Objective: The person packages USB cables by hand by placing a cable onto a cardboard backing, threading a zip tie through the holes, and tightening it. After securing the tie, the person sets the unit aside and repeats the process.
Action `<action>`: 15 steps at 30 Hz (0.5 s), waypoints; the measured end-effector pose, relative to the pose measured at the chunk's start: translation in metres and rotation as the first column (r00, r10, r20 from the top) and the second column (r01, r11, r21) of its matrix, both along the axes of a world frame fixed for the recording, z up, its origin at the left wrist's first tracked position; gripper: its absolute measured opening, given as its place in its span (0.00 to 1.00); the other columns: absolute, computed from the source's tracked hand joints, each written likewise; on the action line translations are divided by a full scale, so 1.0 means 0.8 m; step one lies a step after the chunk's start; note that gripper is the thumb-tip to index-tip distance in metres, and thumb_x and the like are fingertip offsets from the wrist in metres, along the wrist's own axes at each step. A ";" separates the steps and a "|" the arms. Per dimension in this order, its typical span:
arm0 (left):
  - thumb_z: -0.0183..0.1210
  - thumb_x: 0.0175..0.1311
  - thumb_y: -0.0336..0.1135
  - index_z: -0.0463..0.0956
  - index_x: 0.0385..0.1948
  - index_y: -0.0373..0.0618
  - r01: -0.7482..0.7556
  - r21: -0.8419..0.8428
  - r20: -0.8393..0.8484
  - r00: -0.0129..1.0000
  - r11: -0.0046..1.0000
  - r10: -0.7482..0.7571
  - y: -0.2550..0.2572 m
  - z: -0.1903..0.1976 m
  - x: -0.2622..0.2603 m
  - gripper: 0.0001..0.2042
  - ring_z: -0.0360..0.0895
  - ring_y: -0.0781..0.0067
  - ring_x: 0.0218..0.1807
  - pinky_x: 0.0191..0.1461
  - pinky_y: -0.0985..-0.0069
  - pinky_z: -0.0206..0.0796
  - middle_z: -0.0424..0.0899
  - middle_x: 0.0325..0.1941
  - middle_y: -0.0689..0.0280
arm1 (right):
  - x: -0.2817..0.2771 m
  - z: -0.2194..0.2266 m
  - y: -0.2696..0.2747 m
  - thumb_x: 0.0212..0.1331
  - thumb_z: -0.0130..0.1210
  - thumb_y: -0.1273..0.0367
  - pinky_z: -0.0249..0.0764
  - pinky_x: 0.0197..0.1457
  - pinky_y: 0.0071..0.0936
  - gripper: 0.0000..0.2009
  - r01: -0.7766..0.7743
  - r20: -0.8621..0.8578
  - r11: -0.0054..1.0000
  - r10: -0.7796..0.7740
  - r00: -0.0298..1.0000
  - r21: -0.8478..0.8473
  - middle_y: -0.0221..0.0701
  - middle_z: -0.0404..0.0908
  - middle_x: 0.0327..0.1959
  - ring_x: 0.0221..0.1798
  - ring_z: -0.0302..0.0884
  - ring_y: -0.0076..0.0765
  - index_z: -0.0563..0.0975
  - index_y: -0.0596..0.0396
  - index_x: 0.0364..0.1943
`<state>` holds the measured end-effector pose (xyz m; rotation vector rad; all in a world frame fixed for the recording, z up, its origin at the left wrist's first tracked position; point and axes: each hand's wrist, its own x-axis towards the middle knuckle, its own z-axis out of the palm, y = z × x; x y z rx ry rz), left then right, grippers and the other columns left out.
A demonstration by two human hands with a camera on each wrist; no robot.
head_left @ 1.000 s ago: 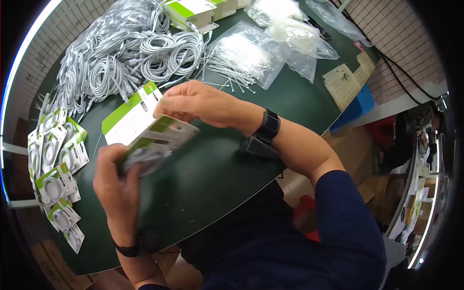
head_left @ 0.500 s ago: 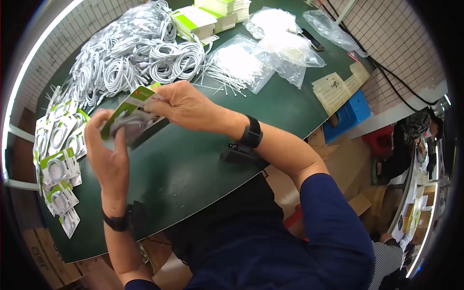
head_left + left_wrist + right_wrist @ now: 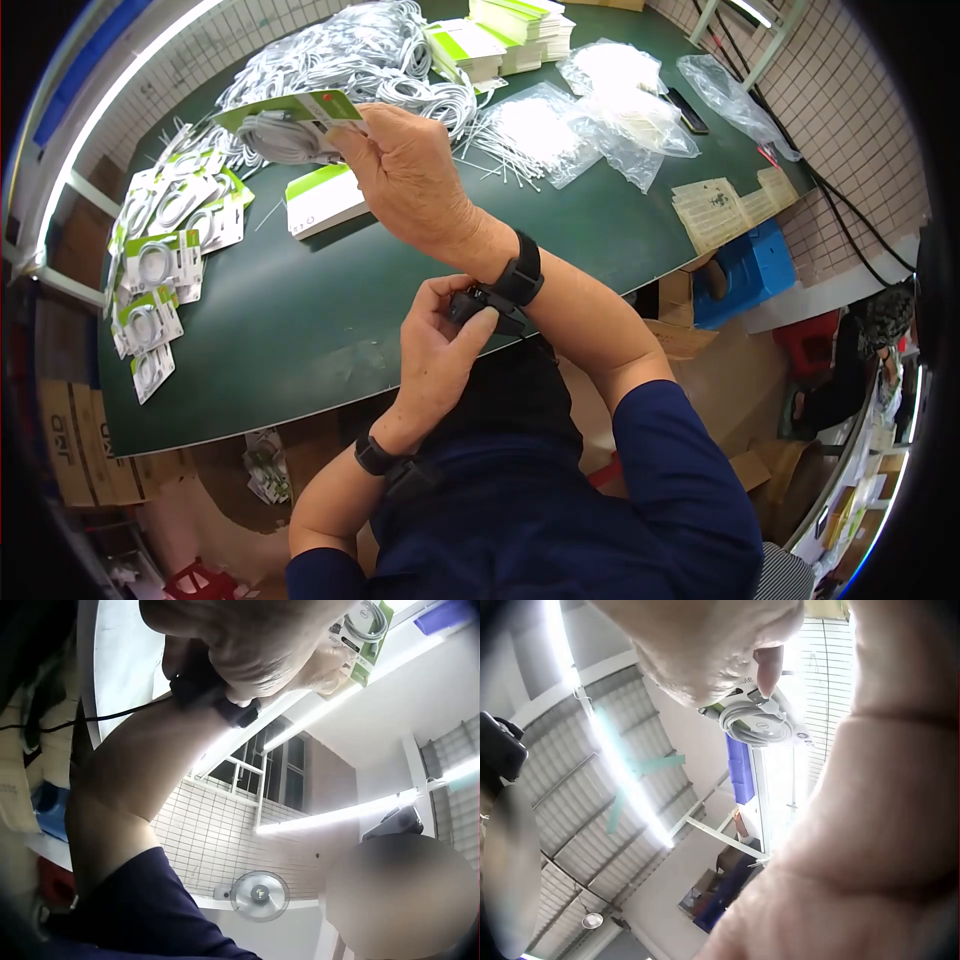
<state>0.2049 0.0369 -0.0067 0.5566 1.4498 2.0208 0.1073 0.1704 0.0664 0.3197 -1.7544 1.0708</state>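
In the head view my right hand [image 3: 415, 185] pinches the end of a green and white card with a coiled grey cable [image 3: 285, 138] on it, raised over the table. The right wrist view shows the same packaged cable [image 3: 756, 724] beyond the hand. My left hand [image 3: 437, 350] holds the small black camera [image 3: 468, 306] strapped under my right wrist, thumb on one side and fingers on the other. A stack of white and green cards [image 3: 325, 203] lies on the table below the right hand.
Finished-looking cable cards [image 3: 155, 262] overlap along the table's left side. A large heap of grey cables [image 3: 330, 60] lies at the back, beside card stacks [image 3: 520, 35]. White ties [image 3: 525, 130] and plastic bags [image 3: 630, 115] lie to the right. A blue bin [image 3: 755, 280] stands below the table edge.
My left hand has let go of the cable card and moved right to the camera at my right wrist. My right hand has lifted the card up and away, uncovering the card stack.
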 end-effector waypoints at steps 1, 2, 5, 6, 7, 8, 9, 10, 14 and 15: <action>0.66 0.68 0.24 0.71 0.64 0.33 -0.008 -0.002 -0.011 1.000 1.000 0.008 0.001 0.001 0.002 0.24 0.79 0.73 0.60 0.65 0.74 0.73 0.81 0.57 0.61 | 0.002 0.001 0.001 0.72 0.61 0.72 0.75 0.33 0.35 0.06 -0.008 -0.011 1.000 0.008 1.000 -0.002 0.38 0.80 0.27 0.27 0.77 0.42 0.83 0.62 0.42; 0.67 0.68 0.24 0.72 0.63 0.33 -0.004 -0.024 -0.022 1.000 1.000 0.004 0.002 0.005 0.004 0.23 0.79 0.74 0.58 0.64 0.75 0.73 0.82 0.55 0.62 | 0.004 0.002 0.004 0.71 0.61 0.73 0.76 0.33 0.36 0.05 0.036 -0.076 0.998 -0.033 0.997 0.049 0.37 0.80 0.29 0.28 0.78 0.42 0.83 0.61 0.43; 0.68 0.69 0.25 0.74 0.60 0.31 0.017 -0.078 -0.053 0.998 0.997 -0.021 0.005 0.009 0.009 0.21 0.81 0.76 0.56 0.63 0.77 0.73 0.84 0.52 0.63 | 0.014 -0.001 0.014 0.68 0.61 0.75 0.78 0.34 0.37 0.05 0.152 -0.217 0.980 -0.122 0.968 0.127 0.35 0.81 0.32 0.31 0.79 0.43 0.83 0.59 0.44; 0.69 0.68 0.26 0.75 0.60 0.31 0.001 -0.065 -0.020 1.000 0.998 -0.002 0.007 0.006 0.010 0.21 0.81 0.76 0.55 0.62 0.77 0.74 0.84 0.53 0.63 | 0.015 -0.008 0.016 0.66 0.62 0.76 0.79 0.34 0.38 0.07 0.164 -0.240 0.964 -0.112 0.964 0.210 0.35 0.81 0.34 0.33 0.80 0.43 0.82 0.58 0.45; 0.69 0.68 0.26 0.75 0.59 0.31 -0.015 -0.054 0.013 1.000 0.998 0.016 0.010 0.003 0.011 0.21 0.81 0.75 0.54 0.61 0.77 0.74 0.85 0.53 0.62 | 0.017 -0.014 0.018 0.64 0.62 0.76 0.80 0.34 0.38 0.08 0.178 -0.261 0.940 -0.101 0.960 0.290 0.34 0.82 0.36 0.35 0.81 0.43 0.82 0.57 0.46; 0.70 0.68 0.26 0.76 0.59 0.31 -0.032 -0.043 0.046 0.998 0.999 0.034 0.012 0.003 0.012 0.21 0.82 0.75 0.53 0.61 0.77 0.75 0.85 0.54 0.62 | 0.020 -0.015 0.021 0.62 0.63 0.77 0.81 0.35 0.39 0.10 0.194 -0.281 0.910 -0.090 0.955 0.366 0.34 0.82 0.38 0.37 0.82 0.42 0.82 0.56 0.47; 0.70 0.68 0.26 0.76 0.59 0.31 -0.028 -0.050 0.036 0.999 0.998 0.029 0.014 0.004 0.014 0.21 0.82 0.75 0.53 0.61 0.77 0.75 0.85 0.54 0.62 | 0.024 -0.016 0.023 0.62 0.63 0.77 0.81 0.35 0.39 0.10 0.201 -0.289 0.912 -0.097 0.952 0.358 0.34 0.82 0.38 0.37 0.82 0.42 0.82 0.56 0.47; 0.69 0.69 0.27 0.75 0.59 0.32 -0.011 -0.059 0.049 0.999 0.998 0.014 0.014 0.006 0.016 0.20 0.82 0.75 0.54 0.61 0.76 0.76 0.85 0.54 0.62 | 0.028 -0.019 0.025 0.60 0.63 0.77 0.82 0.35 0.38 0.12 0.177 -0.291 0.900 -0.058 0.955 0.399 0.34 0.82 0.39 0.39 0.82 0.43 0.82 0.55 0.48; 0.68 0.71 0.28 0.74 0.61 0.33 0.013 -0.081 0.042 0.999 0.997 -0.010 0.021 0.000 0.024 0.20 0.83 0.74 0.56 0.63 0.74 0.77 0.84 0.58 0.60 | 0.033 -0.022 0.030 0.57 0.63 0.76 0.85 0.40 0.35 0.17 0.087 -0.265 0.888 0.040 0.963 0.452 0.32 0.82 0.41 0.43 0.82 0.43 0.81 0.54 0.52; 0.69 0.71 0.30 0.74 0.61 0.34 0.024 -0.080 0.006 1.000 0.996 -0.023 0.025 -0.005 0.024 0.21 0.83 0.73 0.59 0.64 0.75 0.76 0.83 0.61 0.58 | 0.031 -0.018 0.033 0.58 0.63 0.76 0.86 0.43 0.33 0.19 0.064 -0.243 0.901 0.047 0.969 0.430 0.32 0.82 0.40 0.44 0.82 0.44 0.80 0.53 0.55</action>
